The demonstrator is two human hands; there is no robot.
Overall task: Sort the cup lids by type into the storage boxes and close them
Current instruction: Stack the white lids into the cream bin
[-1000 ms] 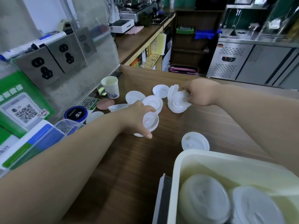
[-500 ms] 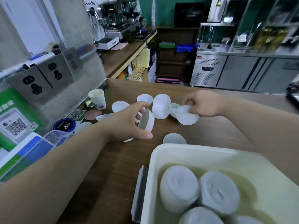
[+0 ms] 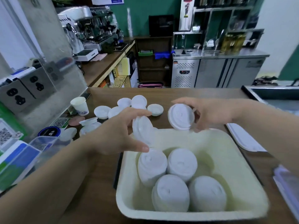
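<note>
Your left hand [image 3: 119, 135] grips a small stack of white lids [image 3: 143, 131] held on edge, thumb underneath and fingers over the top, at the far left corner of the cream storage box [image 3: 215, 143]. Your right hand [image 3: 208, 113] pinches a single lid [image 3: 181, 117], tilted with its top toward you, just above the box's far rim. Four lid stacks [image 3: 181, 164] stand inside the box. Loose lids [image 3: 139, 101] lie on the wooden counter [image 3: 100, 183] beyond your hands, with a paper cup [image 3: 79, 105] to their left.
</note>
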